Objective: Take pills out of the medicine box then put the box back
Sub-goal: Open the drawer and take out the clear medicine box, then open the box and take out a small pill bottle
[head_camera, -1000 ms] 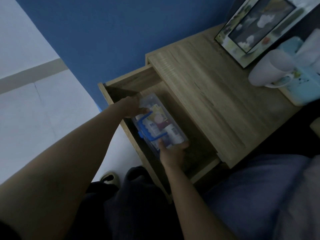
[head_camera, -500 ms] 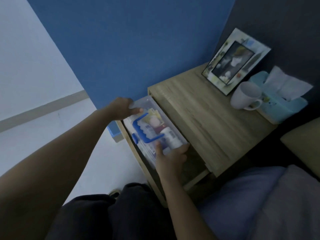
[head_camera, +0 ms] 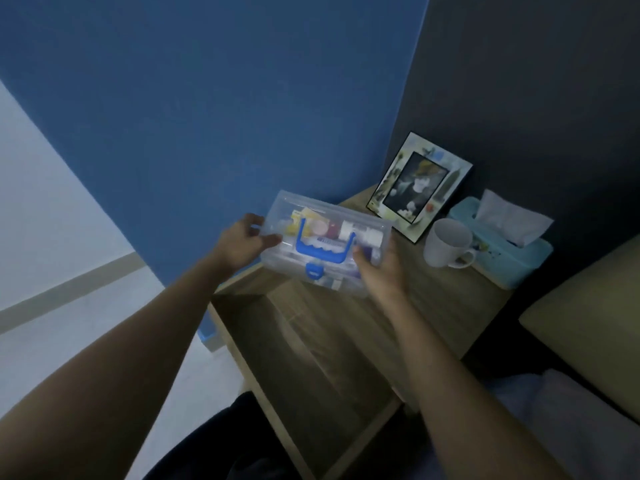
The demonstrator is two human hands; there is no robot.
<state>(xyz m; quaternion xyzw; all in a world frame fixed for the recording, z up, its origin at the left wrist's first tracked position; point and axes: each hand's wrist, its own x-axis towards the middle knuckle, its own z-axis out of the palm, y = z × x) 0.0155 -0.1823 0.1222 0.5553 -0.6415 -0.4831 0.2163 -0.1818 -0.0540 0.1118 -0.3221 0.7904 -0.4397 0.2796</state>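
The medicine box (head_camera: 325,244) is clear plastic with a blue handle and a blue latch, and small bottles and packets show through its lid. I hold it in the air above the wooden nightstand (head_camera: 446,306), lid closed. My left hand (head_camera: 242,245) grips its left end. My right hand (head_camera: 381,275) grips its right front corner. Below the box the nightstand's drawer (head_camera: 304,368) stands pulled out, with nothing visible inside it.
On the nightstand's back stand a picture frame (head_camera: 419,187), a white mug (head_camera: 448,244) and a light blue tissue box (head_camera: 502,247). A blue wall is behind, a bed with a pillow (head_camera: 588,337) to the right, and my dark-clothed legs (head_camera: 225,445) below.
Both hands have lifted the medicine box out of the drawer and carried it up and to the right, over the nightstand top. The drawer stays pulled out.
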